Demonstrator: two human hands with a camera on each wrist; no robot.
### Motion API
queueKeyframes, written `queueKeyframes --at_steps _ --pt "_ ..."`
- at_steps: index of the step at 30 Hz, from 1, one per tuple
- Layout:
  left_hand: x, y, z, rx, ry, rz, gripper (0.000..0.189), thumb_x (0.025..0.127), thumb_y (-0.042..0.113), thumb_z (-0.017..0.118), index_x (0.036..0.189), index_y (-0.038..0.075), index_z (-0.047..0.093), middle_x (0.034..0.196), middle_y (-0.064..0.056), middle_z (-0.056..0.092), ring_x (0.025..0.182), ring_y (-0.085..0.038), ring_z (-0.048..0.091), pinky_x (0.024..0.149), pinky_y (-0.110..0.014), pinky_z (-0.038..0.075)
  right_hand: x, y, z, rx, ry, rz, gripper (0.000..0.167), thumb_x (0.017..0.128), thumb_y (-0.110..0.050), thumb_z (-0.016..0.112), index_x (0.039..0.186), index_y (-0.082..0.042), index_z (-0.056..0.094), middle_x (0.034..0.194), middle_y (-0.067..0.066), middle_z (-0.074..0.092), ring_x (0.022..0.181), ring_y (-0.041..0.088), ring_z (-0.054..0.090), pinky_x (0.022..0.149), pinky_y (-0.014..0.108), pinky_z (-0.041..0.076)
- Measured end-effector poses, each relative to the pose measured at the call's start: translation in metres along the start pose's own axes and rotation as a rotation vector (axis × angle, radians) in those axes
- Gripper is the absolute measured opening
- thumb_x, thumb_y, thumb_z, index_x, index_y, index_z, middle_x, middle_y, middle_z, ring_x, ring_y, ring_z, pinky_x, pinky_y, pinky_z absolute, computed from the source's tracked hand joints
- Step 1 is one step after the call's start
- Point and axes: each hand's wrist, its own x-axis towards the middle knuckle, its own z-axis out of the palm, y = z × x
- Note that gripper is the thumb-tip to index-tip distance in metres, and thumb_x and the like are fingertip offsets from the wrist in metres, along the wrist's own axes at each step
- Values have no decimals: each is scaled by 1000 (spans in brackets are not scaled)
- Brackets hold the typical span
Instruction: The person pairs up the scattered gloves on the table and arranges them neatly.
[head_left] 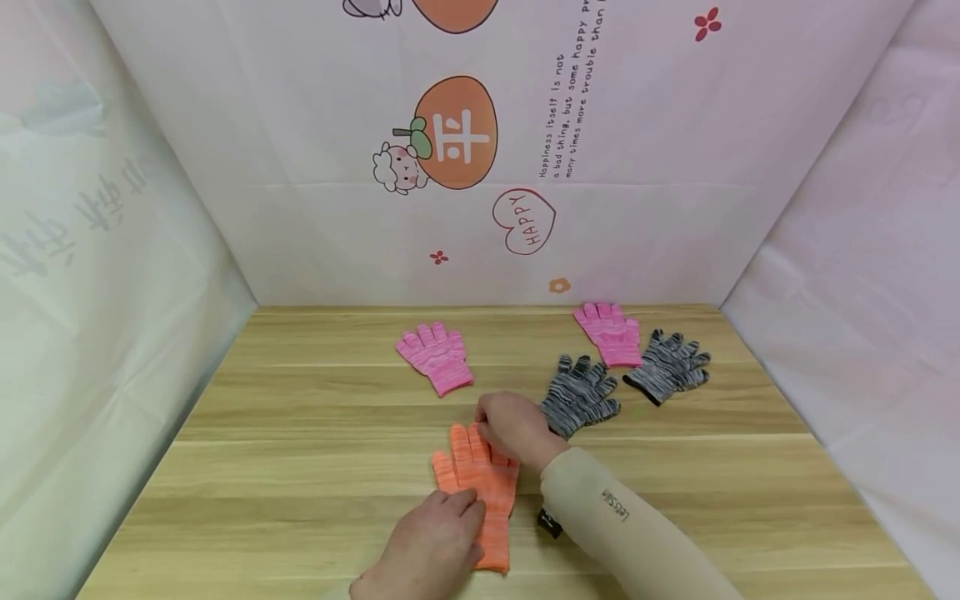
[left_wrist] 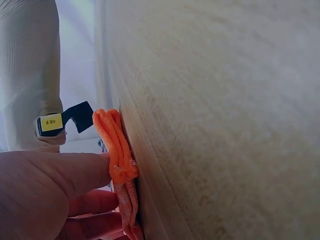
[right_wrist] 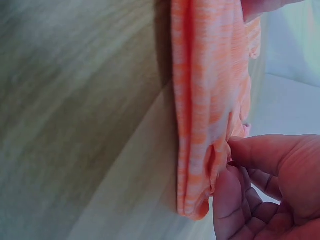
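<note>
An orange knit glove [head_left: 493, 504] lies on the wooden table with its fingers pointing away from me and its cuff near me. Layers show along its edge in both wrist views, as if doubled or stacked. My left hand [head_left: 429, 540] rests on the lower palm; in the left wrist view its thumb [left_wrist: 80, 170] touches the orange cuff [left_wrist: 117, 172]. Over the glove's finger end, my right hand [head_left: 517, 427] pinches a bit of orange fabric [right_wrist: 217, 160] between thumb and finger, clearest in the right wrist view. Part of the glove's fingers is hidden beneath that hand.
Grey-black knit gloves lie to the right, one [head_left: 579, 398] beside my right hand and another [head_left: 671, 367] farther off. Two pink gloves lie at the back, one left [head_left: 437, 357], one right [head_left: 611, 335]. White printed sheets [head_left: 315, 208] wall the wooden table [head_left: 300, 467].
</note>
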Motion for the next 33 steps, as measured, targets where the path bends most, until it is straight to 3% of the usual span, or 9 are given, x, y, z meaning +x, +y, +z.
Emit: queueKeyframes --at_steps 9,18,33 --pt "0 1 -1 -14 -22 -13 44 90 37 80 126 13 70 124 0 69 104 -18 66 88 -31 56 -6 1 -3 63 19 -3 5 101 -24 69 102 -20 67 93 -5 68 79 13 60 76 35 55" --pt "1 0 -2 -22 -37 -16 45 91 39 79 127 13 69 125 0 68 105 -18 66 88 -32 57 -12 -1 -2 21 -23 -63 4 98 -23 72 99 -19 71 90 -6 68 80 12 60 77 35 55" --pt "2 2 -1 -3 -34 -20 48 91 41 79 128 13 69 128 0 68 107 -19 66 89 -33 57 -14 -1 0 4 -19 -64 5 99 -23 71 101 -19 71 91 -5 68 80 12 59 78 35 54"
